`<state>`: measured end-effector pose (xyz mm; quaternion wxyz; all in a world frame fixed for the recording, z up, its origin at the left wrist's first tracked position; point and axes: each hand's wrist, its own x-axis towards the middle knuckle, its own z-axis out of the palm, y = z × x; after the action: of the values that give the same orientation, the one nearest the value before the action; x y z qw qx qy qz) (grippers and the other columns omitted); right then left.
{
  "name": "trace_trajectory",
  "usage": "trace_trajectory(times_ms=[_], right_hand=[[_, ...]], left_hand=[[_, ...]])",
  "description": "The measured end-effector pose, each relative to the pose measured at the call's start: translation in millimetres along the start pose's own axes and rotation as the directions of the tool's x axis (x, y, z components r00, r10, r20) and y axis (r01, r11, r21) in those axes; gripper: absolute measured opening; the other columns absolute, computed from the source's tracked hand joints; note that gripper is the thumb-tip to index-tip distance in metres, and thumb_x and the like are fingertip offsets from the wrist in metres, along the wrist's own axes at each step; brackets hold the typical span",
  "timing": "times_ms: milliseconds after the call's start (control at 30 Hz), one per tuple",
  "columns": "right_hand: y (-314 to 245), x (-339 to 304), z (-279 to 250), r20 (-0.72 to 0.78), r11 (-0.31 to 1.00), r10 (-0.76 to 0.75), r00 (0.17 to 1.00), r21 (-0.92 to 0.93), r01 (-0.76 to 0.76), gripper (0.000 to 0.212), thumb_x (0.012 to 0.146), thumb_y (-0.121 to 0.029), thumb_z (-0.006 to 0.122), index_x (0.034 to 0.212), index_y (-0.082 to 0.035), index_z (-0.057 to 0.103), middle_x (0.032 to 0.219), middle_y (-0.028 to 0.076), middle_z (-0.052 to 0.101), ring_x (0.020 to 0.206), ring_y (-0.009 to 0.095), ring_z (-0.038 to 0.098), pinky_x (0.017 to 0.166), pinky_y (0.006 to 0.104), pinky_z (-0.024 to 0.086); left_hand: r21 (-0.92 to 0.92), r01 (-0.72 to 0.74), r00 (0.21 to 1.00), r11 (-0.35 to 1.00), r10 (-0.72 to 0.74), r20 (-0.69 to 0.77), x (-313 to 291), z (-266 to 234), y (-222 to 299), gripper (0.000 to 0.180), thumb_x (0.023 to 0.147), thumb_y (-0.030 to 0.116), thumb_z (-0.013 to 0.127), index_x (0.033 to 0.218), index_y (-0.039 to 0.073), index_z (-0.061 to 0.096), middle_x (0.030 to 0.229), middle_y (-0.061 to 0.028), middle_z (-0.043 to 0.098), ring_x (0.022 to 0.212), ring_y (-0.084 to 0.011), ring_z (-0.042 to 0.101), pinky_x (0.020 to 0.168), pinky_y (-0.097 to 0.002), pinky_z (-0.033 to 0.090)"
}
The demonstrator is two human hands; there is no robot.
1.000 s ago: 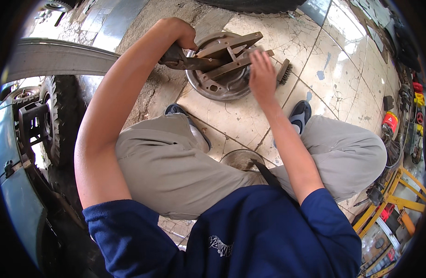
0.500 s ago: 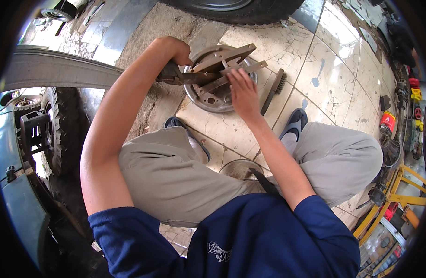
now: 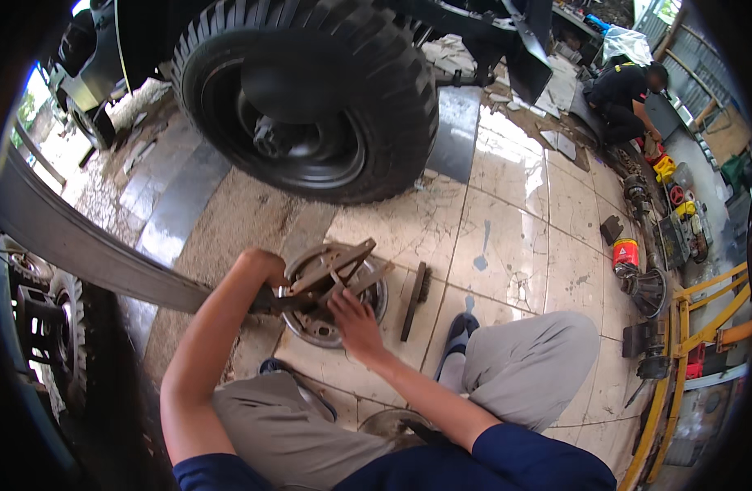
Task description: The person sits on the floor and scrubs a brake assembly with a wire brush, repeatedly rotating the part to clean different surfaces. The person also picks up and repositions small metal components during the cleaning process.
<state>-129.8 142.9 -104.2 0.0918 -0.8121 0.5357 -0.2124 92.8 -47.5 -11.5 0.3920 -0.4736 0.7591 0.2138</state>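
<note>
A round metal brake backing plate (image 3: 379, 304) sits low in front of my knees, on the end of a long metal beam (image 3: 167, 286). Two curved brake shoes stand up across it, the upper brake shoe (image 3: 351, 259) nearer the far side. My left hand (image 3: 261, 267) bends over the plate's left edge, its fingers curled down and mostly hidden. With fingers stretched out, my right hand (image 3: 357, 326) rests against the nearer shoe at the front of the plate. A wire brush (image 3: 414, 304) lies on the tiles right of the plate.
A large vehicle tyre (image 3: 310, 106) stands beyond the plate. On the right are a red can (image 3: 625, 255), a yellow metal frame (image 3: 687, 335) and several loose parts. Another person (image 3: 630, 102) crouches at the far right. A round dish (image 3: 392, 422) lies between my feet.
My view has tilted up, so the tyre and the other person show more fully. Both hands stay at the brake plate, my right hand still against the shoe.
</note>
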Motion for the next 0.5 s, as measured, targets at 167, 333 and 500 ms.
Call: trace_trajectory(times_ms=[167, 333, 500], right_hand=[[-3, -2, -9, 0.064, 0.995, -0.096, 0.993, 0.019, 0.095, 0.051, 0.092, -0.016, 0.06, 0.142, -0.013, 0.05, 0.154, 0.002, 0.04, 0.147, 0.021, 0.028, 0.112, 0.0459, 0.033], [46, 12, -23, -0.165, 0.997, 0.066, 0.984, -0.036, -0.073, 0.044, 0.094, -0.017, 0.058, 0.138, -0.013, 0.054, 0.15, 0.0, 0.045, 0.144, 0.019, 0.033, 0.11, 0.0465, 0.035], [87, 22, -39, -0.295, 0.963, 0.251, 0.922, -0.025, -0.27, 0.042, 0.094, -0.018, 0.058, 0.135, -0.012, 0.057, 0.148, 0.001, 0.047, 0.143, 0.02, 0.034, 0.106, 0.0509, 0.039]], left_hand=[[0.038, -0.008, 0.998, 0.999, 0.01, -0.064, -8, -6, 5, 0.06, 0.085, 0.06, 0.062, 0.108, 0.006, 0.075, 0.113, -0.015, 0.072, 0.106, -0.0328, 0.068, 0.093, -0.0414, 0.052], [0.097, 0.065, 0.991, 0.993, -0.053, -0.125, -27, -22, 18, 0.055, 0.088, 0.056, 0.061, 0.112, 0.009, 0.073, 0.118, -0.0135, 0.07, 0.112, -0.032, 0.066, 0.095, -0.043, 0.051], [-0.054, -0.014, 0.97, 0.998, 0.001, -0.243, -60, -39, 14, 0.061, 0.093, 0.056, 0.055, 0.138, 0.016, 0.057, 0.125, -0.0164, 0.067, 0.118, -0.0361, 0.062, 0.102, -0.0441, 0.048]])
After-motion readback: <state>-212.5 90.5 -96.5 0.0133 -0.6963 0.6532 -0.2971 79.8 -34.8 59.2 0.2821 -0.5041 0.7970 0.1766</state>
